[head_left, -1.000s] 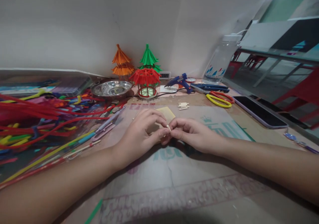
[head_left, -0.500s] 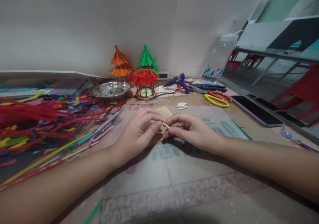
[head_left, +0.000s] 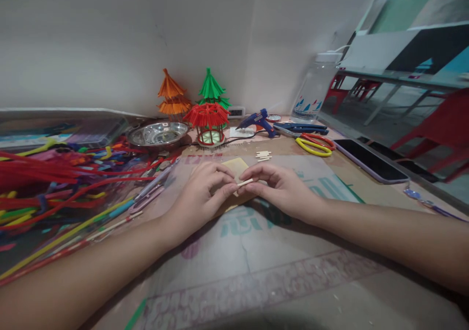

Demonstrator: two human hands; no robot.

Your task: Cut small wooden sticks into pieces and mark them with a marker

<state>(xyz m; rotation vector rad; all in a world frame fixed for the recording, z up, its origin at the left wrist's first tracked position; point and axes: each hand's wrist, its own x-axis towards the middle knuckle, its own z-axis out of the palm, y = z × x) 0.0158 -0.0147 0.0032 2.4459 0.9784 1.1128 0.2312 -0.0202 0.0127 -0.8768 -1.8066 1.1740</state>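
Between my fingertips is a short pale wooden stick (head_left: 245, 182), held level above the mat. My left hand (head_left: 209, 188) pinches its left end with thumb and forefinger. The other end sits in the pinch of my right hand (head_left: 275, 186). Beneath both hands lies a yellowish square sheet (head_left: 237, 165), partly covered by the fingers. Several similar short sticks (head_left: 263, 155) lie together just beyond my right hand. Farther back stands a small model with a red roof (head_left: 208, 114) and thin brown posts on a pale round base.
Orange (head_left: 170, 95) and green (head_left: 210, 86) pointed-roof models stand behind, beside a metal dish (head_left: 158, 133). A blue glue gun (head_left: 258, 120), scissors (head_left: 314, 146), a phone (head_left: 370, 161) and a bottle (head_left: 315, 88) line the back right. Colourful pipe cleaners (head_left: 54, 178) crowd the left.
The stick has turned between my fingers: its right end, lower before, is now the higher one. The whole view has shifted slightly, with the background things now farther left.
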